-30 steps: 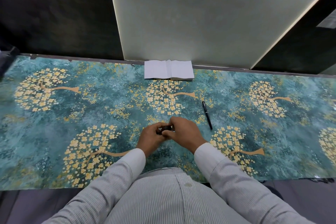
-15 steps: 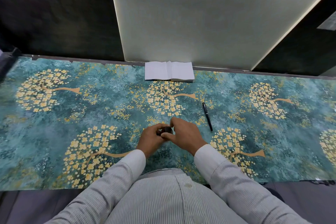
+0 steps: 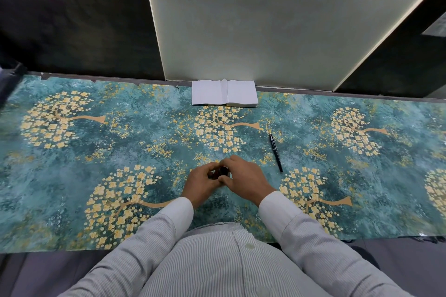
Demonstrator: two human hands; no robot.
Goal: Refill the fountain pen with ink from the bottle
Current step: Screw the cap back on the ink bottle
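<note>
Down near the lower middle of the frame, the person's two hands meet over the table. The left hand (image 3: 201, 184) has its fingers curled around a small dark ink bottle (image 3: 223, 171), and the right hand (image 3: 243, 179) closes over the same bottle from the other side, with the thumb and the fingers bent around its top. Only a little dark part of the bottle shows between the fingers, so I cannot tell if the cap is on it or off. Both hands are touching each other around it.

To the right of the hands and a little higher in the frame lies the fountain pen (image 3: 275, 152). It is black and thin, it lies flat on the table and runs from upper left to lower right. Its lower end is near the right hand, but no hand touches it.

Both arms come in from the bottom of the frame in sleeves of a light striped shirt (image 3: 217, 265) with white cuffs.

The table is covered with a teal cloth (image 3: 149, 142) printed with yellow flowering trees. At the upper middle of the frame, at the far edge of the cloth, an open white notebook (image 3: 224, 92) lies flat, well apart from the hands. Behind it stands a pale panel (image 3: 277, 19), with dark wall at each side.
</note>
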